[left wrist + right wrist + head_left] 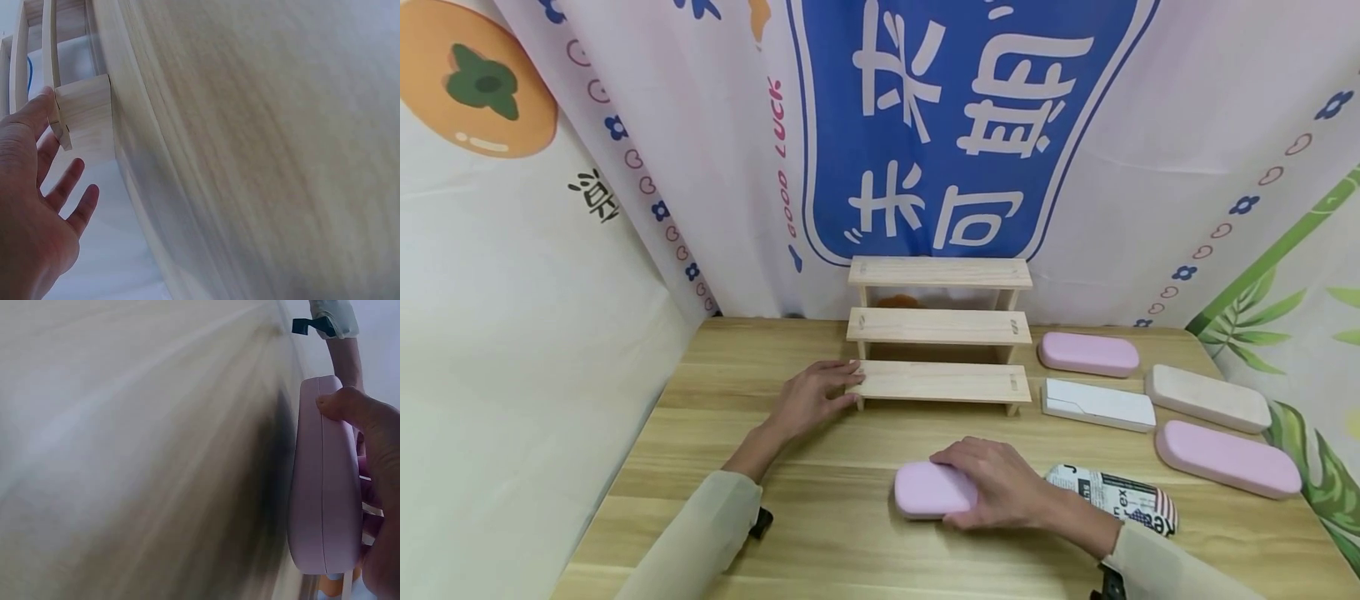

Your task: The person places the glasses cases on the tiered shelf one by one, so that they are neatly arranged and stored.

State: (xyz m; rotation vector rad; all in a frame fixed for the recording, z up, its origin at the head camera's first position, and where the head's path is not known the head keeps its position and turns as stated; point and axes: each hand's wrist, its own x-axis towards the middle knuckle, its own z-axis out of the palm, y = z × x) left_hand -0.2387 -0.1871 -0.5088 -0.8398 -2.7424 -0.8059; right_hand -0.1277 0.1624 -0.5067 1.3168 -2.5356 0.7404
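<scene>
In the head view my right hand (1000, 483) grips a pink glasses case (931, 490) in front of the wooden tiered display stand (940, 381). The right wrist view shows that pink case (322, 481) with the thumb across one end and fingers along the far side. A shadow lies beside it on the table; it seems slightly raised. At the stand's left end, my left hand (815, 396) holds the lowest board by its corner. In the left wrist view the left hand (37, 187) has thumb and forefinger about that board, the other fingers spread.
To the stand's right lie another pink case (1088, 353), a white case (1097, 405), a cream case (1208, 398) and a further pink case (1228, 458). A newspaper-print case (1120, 498) lies behind the right wrist. A printed curtain (730, 167) hangs behind the table (820, 533).
</scene>
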